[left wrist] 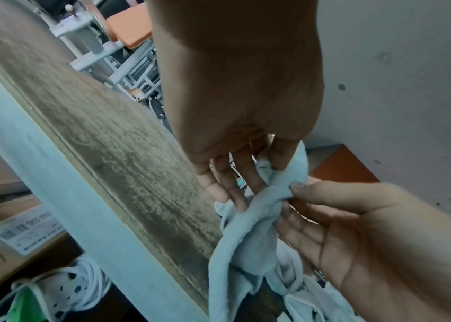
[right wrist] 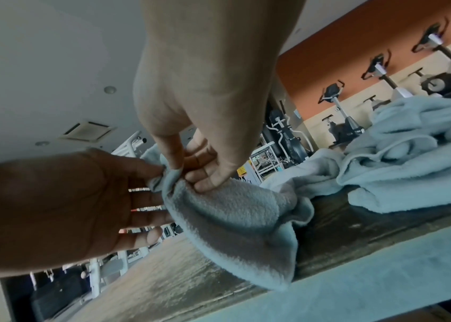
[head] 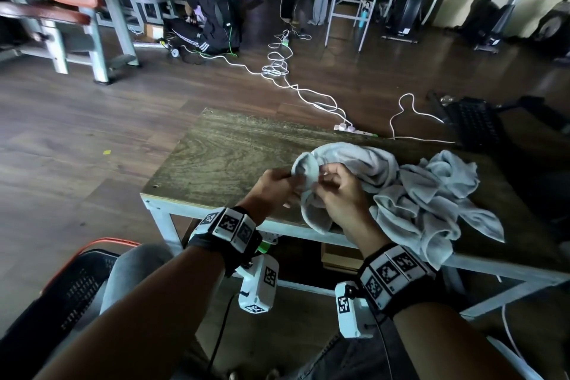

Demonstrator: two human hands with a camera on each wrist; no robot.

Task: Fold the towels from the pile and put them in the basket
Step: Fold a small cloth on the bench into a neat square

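Both hands on 1 towel at the counter's near edge

The left hand [head: 271, 185] and right hand [head: 336, 194] pinch the same bunched towel [head: 348, 163] corner above the counter [head: 234, 151]; the pile [head: 438, 194] lies just right.

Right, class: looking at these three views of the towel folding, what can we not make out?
- Basket: head view, cut off by the left edge and hidden by a knee; contents unseen.
- Pile: crumpled, so the towel count is unclear.
- Towel corner: head view, hidden by the left hand and right hand.
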